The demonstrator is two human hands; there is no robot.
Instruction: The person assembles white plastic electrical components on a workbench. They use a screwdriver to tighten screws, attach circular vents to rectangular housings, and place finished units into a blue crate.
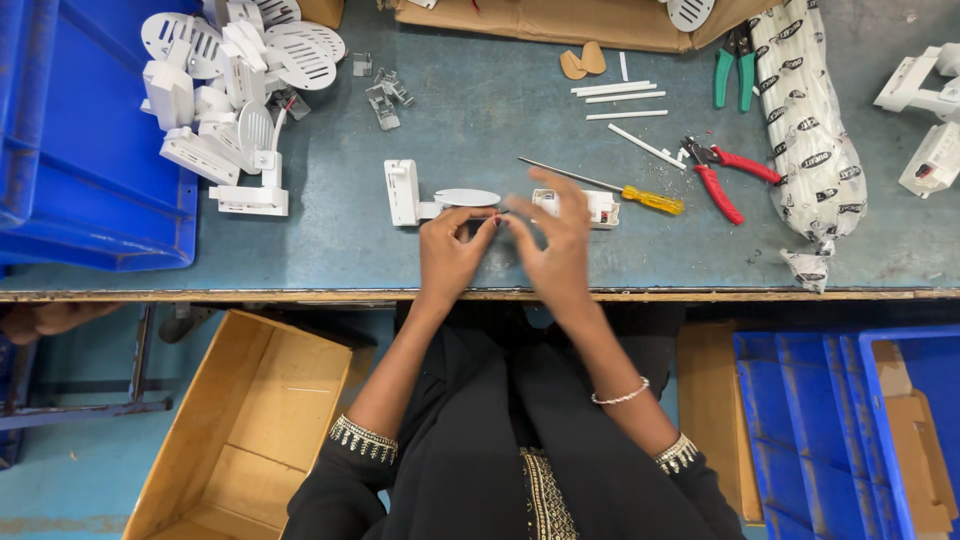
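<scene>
My left hand (pixel 450 255) and my right hand (pixel 555 245) meet over the near edge of the blue-grey table (pixel 480 120), fingertips pinching thin wires (pixel 498 214) between them. Just beyond the left hand lies a white plastic fitting (pixel 410 195) with an oval disc (pixel 468 197). A small white box part (pixel 600 207) sits behind the right hand's fingers, partly hidden. A yellow-handled screwdriver (pixel 640 198) lies just right of it.
A heap of white plastic parts (pixel 230 90) sits at far left beside a blue crate (pixel 80 150). Red pliers (pixel 725 175), green pliers (pixel 737 65), white tubes (pixel 615 92) and a printed plastic bag (pixel 810 130) lie right. Cardboard box (pixel 250 420) and blue bins (pixel 850 430) stand below.
</scene>
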